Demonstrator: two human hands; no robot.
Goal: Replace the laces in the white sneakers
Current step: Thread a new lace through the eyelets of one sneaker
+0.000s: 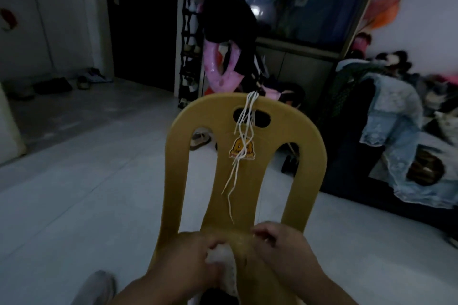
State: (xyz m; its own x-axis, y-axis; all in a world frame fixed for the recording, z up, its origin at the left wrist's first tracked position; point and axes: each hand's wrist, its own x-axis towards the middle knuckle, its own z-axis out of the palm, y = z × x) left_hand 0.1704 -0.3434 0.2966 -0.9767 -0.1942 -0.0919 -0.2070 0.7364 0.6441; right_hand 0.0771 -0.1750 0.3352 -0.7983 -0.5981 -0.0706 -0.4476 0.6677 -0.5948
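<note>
Dim room, pale tiled floor, clutter on the right of the frame: a heap of clothes with a denim jacket on top. Pink inflatable ring at upper centre, a sandal showing through a gap in the chair back.

Yellow plastic chair faces me, centre frame. White laces hang over the top edge of its back, several strands trailing down the middle slat, loose ends just above my hands. These look like the spare set, not threaded into anything.

White sneaker is at bottom centre, over the chair seat, mostly hidden by my hands and blurred. Only part of its upper shows.

My left hand grips the sneaker, fingers curled round its upper. My right hand is just beside it, fingers curled in over the seat. I cannot tell whether it pinches a lace end or nothing; too dark and soft.

A grey rounded shape sits at lower left. It may be the other shoe; I cannot say.

Step, as I judge it: working at the eyelets, either pulling the old lace out or starting a new one. I can't confirm which, as the eyelets are not visible.

Next move probably calls for holding the sneaker steady with the left hand and reaching up with the right to take one strand off the chair back, without dragging the others down.
</note>
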